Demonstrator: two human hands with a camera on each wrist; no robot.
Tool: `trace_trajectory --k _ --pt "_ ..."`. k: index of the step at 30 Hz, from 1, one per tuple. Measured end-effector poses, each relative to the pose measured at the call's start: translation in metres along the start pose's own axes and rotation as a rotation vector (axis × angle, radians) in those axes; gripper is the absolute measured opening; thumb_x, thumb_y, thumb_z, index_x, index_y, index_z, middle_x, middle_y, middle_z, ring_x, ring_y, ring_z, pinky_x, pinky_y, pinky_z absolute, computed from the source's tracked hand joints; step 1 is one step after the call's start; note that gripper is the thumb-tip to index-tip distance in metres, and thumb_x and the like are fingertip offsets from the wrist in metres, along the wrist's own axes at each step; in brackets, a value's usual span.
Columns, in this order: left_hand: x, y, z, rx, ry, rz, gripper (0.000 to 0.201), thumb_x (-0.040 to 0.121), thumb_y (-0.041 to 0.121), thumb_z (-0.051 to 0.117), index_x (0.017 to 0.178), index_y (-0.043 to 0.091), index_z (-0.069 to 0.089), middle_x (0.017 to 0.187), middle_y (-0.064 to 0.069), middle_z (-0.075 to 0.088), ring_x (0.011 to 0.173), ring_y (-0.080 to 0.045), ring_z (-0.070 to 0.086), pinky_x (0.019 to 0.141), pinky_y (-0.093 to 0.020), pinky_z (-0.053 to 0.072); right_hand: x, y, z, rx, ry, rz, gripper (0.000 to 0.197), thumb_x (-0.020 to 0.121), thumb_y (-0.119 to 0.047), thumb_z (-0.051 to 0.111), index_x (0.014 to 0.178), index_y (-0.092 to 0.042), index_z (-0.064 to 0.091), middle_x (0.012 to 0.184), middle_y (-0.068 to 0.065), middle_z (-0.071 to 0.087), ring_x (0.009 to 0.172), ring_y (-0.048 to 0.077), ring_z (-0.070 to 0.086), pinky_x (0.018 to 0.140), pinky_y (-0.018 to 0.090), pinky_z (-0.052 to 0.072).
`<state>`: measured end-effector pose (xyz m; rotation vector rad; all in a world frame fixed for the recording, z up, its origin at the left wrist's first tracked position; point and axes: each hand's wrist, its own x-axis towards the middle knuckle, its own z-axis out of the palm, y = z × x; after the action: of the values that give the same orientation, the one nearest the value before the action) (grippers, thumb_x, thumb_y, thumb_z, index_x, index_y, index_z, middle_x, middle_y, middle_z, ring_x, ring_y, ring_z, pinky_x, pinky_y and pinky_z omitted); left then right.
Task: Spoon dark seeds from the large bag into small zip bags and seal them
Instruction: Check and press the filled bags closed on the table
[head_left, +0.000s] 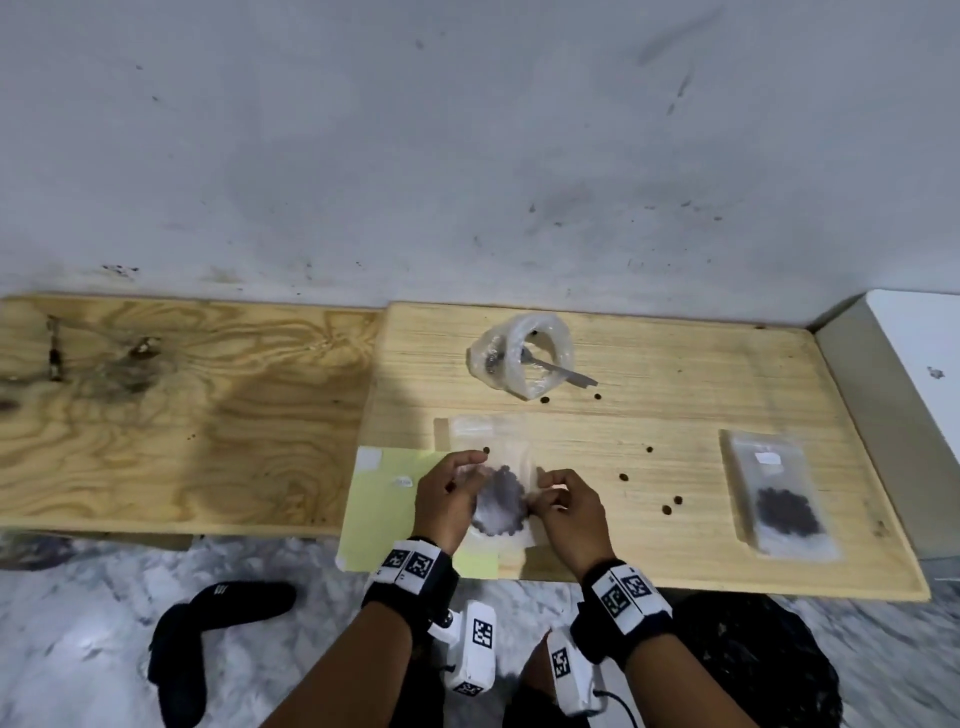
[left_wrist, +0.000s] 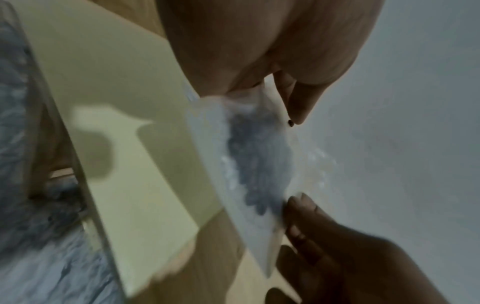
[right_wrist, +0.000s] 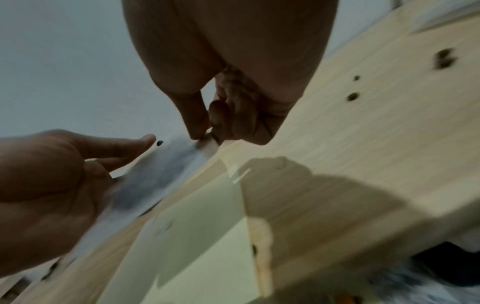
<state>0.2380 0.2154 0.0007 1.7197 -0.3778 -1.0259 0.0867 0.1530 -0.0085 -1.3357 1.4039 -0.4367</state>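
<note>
Over the front of the wooden board (head_left: 675, 415), both hands hold up a small clear zip bag (head_left: 501, 499) with a clump of dark seeds in it. My left hand (head_left: 462, 475) pinches its left edge, with the index finger stretched out beside a loose seed (left_wrist: 290, 122). My right hand (head_left: 545, 486) pinches the bag's right edge (right_wrist: 205, 142) between thumb and finger. In the left wrist view the zip bag (left_wrist: 254, 156) hangs blurred between both hands. The large bag (head_left: 522, 356) lies open at the back with a spoon (head_left: 558, 371) inside it.
A filled small bag (head_left: 779, 504) lies at the board's right. Empty zip bags (head_left: 467, 431) and a pale yellow sheet (head_left: 384, 499) lie under the hands. Several loose seeds (head_left: 623, 477) dot the board. A white box (head_left: 914, 374) stands on the right; black footwear (head_left: 208, 639) is on the floor.
</note>
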Motion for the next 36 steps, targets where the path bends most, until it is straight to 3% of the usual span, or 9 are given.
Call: trace_trajectory --k 2,6,9,14,18,22,29,33,36 --pt "0.009 0.003 -0.029 -0.103 0.08 -0.016 0.018 0.079 0.002 0.069 0.086 0.019 0.074 0.079 0.004 0.073 0.07 -0.009 0.063 0.065 -0.023 0.05 0.003 -0.015 0.025 0.01 -0.118 -0.027 0.024 0.082 0.003 0.065 0.084 -0.02 0.065 0.076 0.003 0.068 0.068 0.013 0.061 0.064 0.023 0.044" --pt "0.028 0.008 -0.088 -0.26 0.208 -0.038 0.024 0.084 -0.012 0.062 0.085 0.011 0.069 0.054 0.005 0.064 0.047 -0.007 0.054 0.046 -0.017 0.045 0.006 -0.026 0.075 -0.023 -0.195 -0.029 0.026 0.092 -0.004 0.054 0.089 -0.024 0.071 0.092 -0.003 0.071 0.075 0.009 0.059 0.071 0.022 0.043" --pt "0.04 0.008 -0.132 -0.256 0.279 -0.038 0.02 0.086 -0.005 0.063 0.097 0.012 0.069 0.074 -0.003 0.068 0.063 -0.015 0.06 0.06 -0.025 0.052 0.01 -0.025 0.111 -0.258 -0.205 -0.054 0.017 0.093 -0.021 0.059 0.105 -0.025 0.069 0.101 -0.008 0.068 0.095 0.012 0.062 0.081 0.02 0.042" --pt "0.056 0.001 -0.179 -0.142 0.279 0.011 0.035 0.086 -0.005 0.062 0.097 0.027 0.07 0.11 -0.007 0.069 0.096 -0.027 0.067 0.081 -0.045 0.058 0.014 -0.031 0.149 -0.505 -0.159 0.002 0.03 0.082 -0.044 0.069 0.109 -0.034 0.061 0.097 -0.016 0.061 0.093 0.013 0.06 0.081 0.023 0.043" --pt "0.064 0.001 -0.19 -0.087 0.267 0.027 0.037 0.083 -0.007 0.063 0.099 0.027 0.068 0.105 -0.009 0.068 0.091 -0.026 0.066 0.075 -0.039 0.057 0.015 -0.043 0.164 -0.566 -0.097 0.004 0.012 0.083 -0.038 0.065 0.091 -0.03 0.065 0.086 -0.014 0.06 0.082 0.017 0.058 0.074 0.024 0.042" --pt "0.065 0.001 -0.189 -0.118 0.289 0.039 0.025 0.086 -0.001 0.065 0.09 0.023 0.07 0.077 -0.006 0.069 0.058 -0.017 0.054 0.063 -0.029 0.044 0.018 -0.049 0.167 -0.541 -0.15 0.015 0.012 0.086 -0.035 0.061 0.078 -0.027 0.064 0.08 -0.014 0.062 0.08 0.018 0.059 0.072 0.026 0.044" --pt "0.058 0.008 -0.169 -0.001 0.202 0.077 0.027 0.089 -0.003 0.058 0.097 0.02 0.069 0.092 0.003 0.069 0.051 0.005 0.056 0.053 -0.012 0.045 0.014 -0.061 0.143 -0.11 -0.15 -0.134 0.018 0.089 -0.02 0.071 0.074 -0.011 0.064 0.075 -0.008 0.063 0.074 0.012 0.057 0.069 0.023 0.043" --pt "0.048 0.014 -0.146 -0.013 0.066 0.093 0.037 0.086 -0.009 0.052 0.105 0.019 0.069 0.088 0.0 0.07 0.048 -0.011 0.047 0.049 -0.02 0.041 0.006 -0.088 0.141 -0.091 -0.119 -0.274 0.018 0.084 -0.022 0.077 0.07 -0.021 0.065 0.068 -0.01 0.061 0.065 0.003 0.055 0.061 0.015 0.041" --pt "0.04 0.017 -0.129 -0.098 -0.014 0.054 0.044 0.083 -0.012 0.05 0.106 0.019 0.07 0.081 0.012 0.073 0.068 -0.017 0.047 0.058 -0.022 0.038 0.007 -0.094 0.137 -0.188 -0.078 -0.292 0.014 0.082 -0.03 0.076 0.072 -0.025 0.069 0.071 -0.01 0.068 0.07 0.004 0.062 0.066 0.022 0.048"
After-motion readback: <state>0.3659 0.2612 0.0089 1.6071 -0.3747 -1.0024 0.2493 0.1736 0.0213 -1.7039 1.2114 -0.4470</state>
